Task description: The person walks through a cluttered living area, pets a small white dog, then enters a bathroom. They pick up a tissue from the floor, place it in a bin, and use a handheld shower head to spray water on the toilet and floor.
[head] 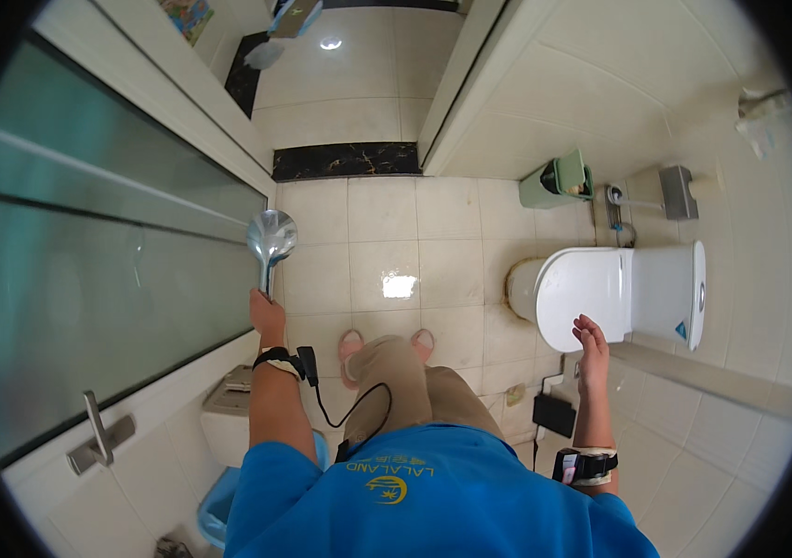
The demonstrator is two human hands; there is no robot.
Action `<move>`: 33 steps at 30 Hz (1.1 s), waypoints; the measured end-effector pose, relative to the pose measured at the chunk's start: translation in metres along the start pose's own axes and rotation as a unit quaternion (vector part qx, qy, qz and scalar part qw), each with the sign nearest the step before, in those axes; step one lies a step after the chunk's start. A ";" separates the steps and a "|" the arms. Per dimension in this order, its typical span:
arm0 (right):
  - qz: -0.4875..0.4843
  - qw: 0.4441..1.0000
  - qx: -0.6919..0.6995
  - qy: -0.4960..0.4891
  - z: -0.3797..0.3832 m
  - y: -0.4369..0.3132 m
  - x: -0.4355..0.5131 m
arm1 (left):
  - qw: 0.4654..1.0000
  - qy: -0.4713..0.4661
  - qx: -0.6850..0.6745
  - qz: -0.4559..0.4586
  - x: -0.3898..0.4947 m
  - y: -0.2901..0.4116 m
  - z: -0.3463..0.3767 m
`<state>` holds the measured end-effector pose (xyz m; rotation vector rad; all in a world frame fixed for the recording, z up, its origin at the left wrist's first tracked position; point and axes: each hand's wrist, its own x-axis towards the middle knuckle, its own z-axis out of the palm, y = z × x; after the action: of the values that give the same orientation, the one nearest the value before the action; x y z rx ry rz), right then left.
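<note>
My left hand (268,315) grips the handle of a shiny metal ladle (272,234), its round bowl pointing away from me. The bowl lies over the edge of the frosted glass door panel (159,237) as I see it; whether they touch, I cannot tell. On the other side, my right hand (592,342) is raised with its fingers slightly bent and parted, holding nothing. From above it overlaps the near edge of the white toilet lid (581,296), which is down. Each forearm wears a strapped device.
Past the toilet stand a green waste bin (542,188) and a toilet brush (636,201). A black marble threshold (347,160) crosses the doorway ahead. Wet-looking floor tiles (382,244) reflect light. A blue basin (215,513) and a door handle (100,436) are at lower left.
</note>
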<state>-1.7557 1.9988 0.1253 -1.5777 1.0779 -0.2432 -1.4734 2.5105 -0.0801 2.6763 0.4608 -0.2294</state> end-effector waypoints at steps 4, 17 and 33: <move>-0.027 0.998 -0.019 -0.059 0.015 -0.023 0.040 | 0.997 -0.011 -0.034 -0.073 -0.038 -0.018 0.005; -0.089 0.955 -0.109 -0.260 0.203 -0.158 0.198 | 0.972 -0.024 0.067 -0.224 -0.081 -0.063 0.026; -0.199 0.850 -0.077 -0.482 0.541 -0.385 0.320 | 0.932 -0.095 0.082 -0.340 0.035 0.053 -0.082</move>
<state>-1.0263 2.0985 0.1579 -1.7306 -0.0255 0.3613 -1.4150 2.5097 0.0052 2.5065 1.3416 -0.7443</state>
